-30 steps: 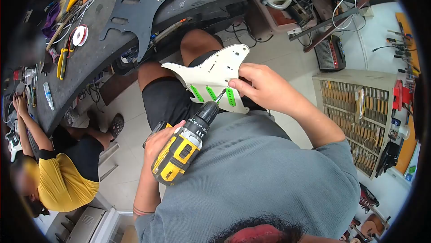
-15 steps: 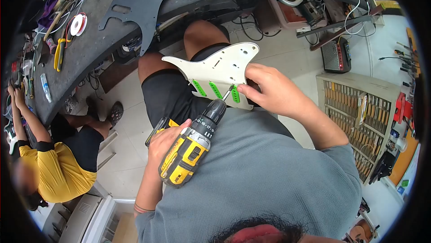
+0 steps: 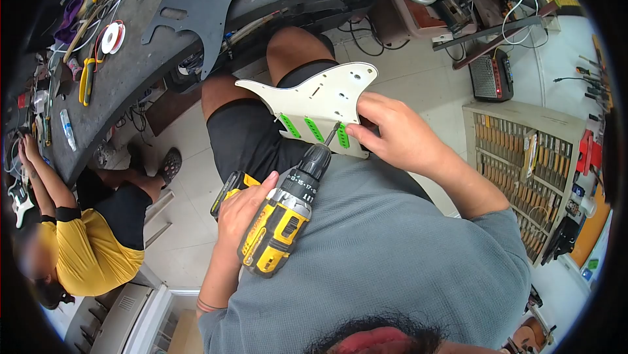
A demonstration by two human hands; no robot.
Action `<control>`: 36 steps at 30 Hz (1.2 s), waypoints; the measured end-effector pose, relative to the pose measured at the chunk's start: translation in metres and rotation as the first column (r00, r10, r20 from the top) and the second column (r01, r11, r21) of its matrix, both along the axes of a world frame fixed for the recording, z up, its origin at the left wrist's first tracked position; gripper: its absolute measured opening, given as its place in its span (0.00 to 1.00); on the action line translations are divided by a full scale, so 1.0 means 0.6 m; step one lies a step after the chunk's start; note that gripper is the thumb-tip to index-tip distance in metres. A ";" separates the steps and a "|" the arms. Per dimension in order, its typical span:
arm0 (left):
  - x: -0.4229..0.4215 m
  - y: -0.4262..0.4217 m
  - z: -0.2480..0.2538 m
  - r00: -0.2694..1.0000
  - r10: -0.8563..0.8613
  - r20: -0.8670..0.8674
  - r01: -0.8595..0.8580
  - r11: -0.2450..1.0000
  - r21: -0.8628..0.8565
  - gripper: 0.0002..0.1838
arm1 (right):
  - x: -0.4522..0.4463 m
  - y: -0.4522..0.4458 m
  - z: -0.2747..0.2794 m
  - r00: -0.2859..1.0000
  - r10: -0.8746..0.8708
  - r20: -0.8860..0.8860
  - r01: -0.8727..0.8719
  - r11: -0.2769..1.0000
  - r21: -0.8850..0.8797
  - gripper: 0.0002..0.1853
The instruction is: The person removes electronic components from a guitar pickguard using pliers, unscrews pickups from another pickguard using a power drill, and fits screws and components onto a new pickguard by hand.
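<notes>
A yellow and black cordless drill (image 3: 278,226) is gripped by my left hand (image 3: 241,216), its handle and battery pointing away to the left. The driver bit (image 3: 333,133) in its chuck reaches the rightmost of three green pickup covers (image 3: 343,137) set in a cream guitar pickguard (image 3: 297,97). The pickguard rests over my lap, tilted. My right hand (image 3: 399,130) pinches its right edge, thumb on the face beside the bit tip and the other fingers behind, partly hidden. Whether a screw sits under the bit is too small to tell.
A dark workbench (image 3: 275,0) curves across the front, bearing a black pickguard-shaped plate (image 3: 199,0), yellow-handled pliers (image 3: 87,82) and a wire spool (image 3: 113,36). Another person in a yellow shirt (image 3: 98,239) sits at left. A rack of files (image 3: 517,164) stands at right, near a small amplifier (image 3: 490,76).
The drill body has shifted slightly right and down with my left hand, while its bit stays at the same green cover. The other person's hands have moved at the bench.
</notes>
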State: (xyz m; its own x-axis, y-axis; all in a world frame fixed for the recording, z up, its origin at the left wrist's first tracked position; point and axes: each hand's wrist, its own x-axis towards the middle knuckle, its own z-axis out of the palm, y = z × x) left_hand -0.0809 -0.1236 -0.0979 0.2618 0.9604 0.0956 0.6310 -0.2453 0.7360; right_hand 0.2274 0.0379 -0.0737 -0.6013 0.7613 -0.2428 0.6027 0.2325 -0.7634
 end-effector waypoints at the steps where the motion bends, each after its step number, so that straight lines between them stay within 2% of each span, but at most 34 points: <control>1: -0.001 -0.005 0.000 1.000 0.006 0.007 -0.006 1.000 -0.001 0.36 | 0.000 -0.002 -0.002 1.000 0.001 -0.004 -0.001 1.000 0.010 0.11; 4: -0.004 -0.024 -0.004 0.999 0.012 0.029 -0.012 1.000 -0.010 0.49 | 0.000 -0.010 -0.005 1.000 0.014 -0.014 -0.013 0.999 0.046 0.11; 7: 0.005 -0.019 0.003 0.997 -0.007 0.078 0.004 0.999 0.044 0.41 | -0.001 -0.014 -0.004 0.999 0.039 -0.011 -0.038 0.995 0.087 0.11; 10: 0.010 -0.015 0.004 0.998 -0.021 0.058 0.014 0.993 0.121 0.39 | -0.001 -0.017 -0.006 0.998 0.051 -0.021 -0.049 0.995 0.093 0.11; 18: 0.003 -0.024 0.000 0.996 -0.030 0.084 0.021 0.994 0.105 0.36 | 0.009 -0.008 -0.009 0.986 0.127 -0.108 -0.121 0.990 0.068 0.04; 21: 0.005 -0.023 0.006 0.998 -0.016 0.066 0.011 0.997 0.074 0.35 | 0.015 -0.005 -0.033 0.980 0.117 -0.158 -0.106 0.991 0.078 0.05; 23: -0.007 -0.032 0.004 0.999 -0.016 0.044 0.016 1.000 -0.005 0.36 | 0.014 -0.013 -0.042 0.975 0.078 -0.206 -0.056 0.992 0.111 0.06; 27: -0.004 -0.029 0.014 0.999 -0.012 0.031 0.011 0.999 0.041 0.34 | 0.011 -0.028 -0.058 0.965 -0.012 -0.262 0.045 0.992 0.118 0.10; 29: -0.010 -0.036 0.011 0.998 -0.013 0.056 0.013 1.000 0.002 0.33 | 0.005 -0.041 -0.068 0.933 -0.082 -0.351 0.127 0.986 0.107 0.08; 31: -0.008 -0.045 0.012 0.997 0.011 0.081 -0.007 0.999 -0.039 0.33 | 0.004 -0.051 -0.075 0.906 -0.145 -0.397 0.192 0.978 0.081 0.10; 33: -0.005 -0.040 0.013 0.999 -0.012 0.035 0.011 0.999 0.047 0.34 | 0.007 -0.056 -0.079 0.895 -0.193 -0.403 0.232 0.971 0.050 0.13; 35: -0.016 -0.057 0.009 0.999 0.013 0.039 -0.012 0.999 -0.031 0.36 | 0.006 -0.063 -0.090 0.875 -0.239 -0.421 0.263 0.965 -0.002 0.12; 36: -0.012 -0.057 0.012 1.000 0.020 0.018 -0.019 1.000 -0.018 0.35 | 0.005 -0.065 -0.092 0.862 -0.258 -0.436 0.277 0.961 -0.020 0.12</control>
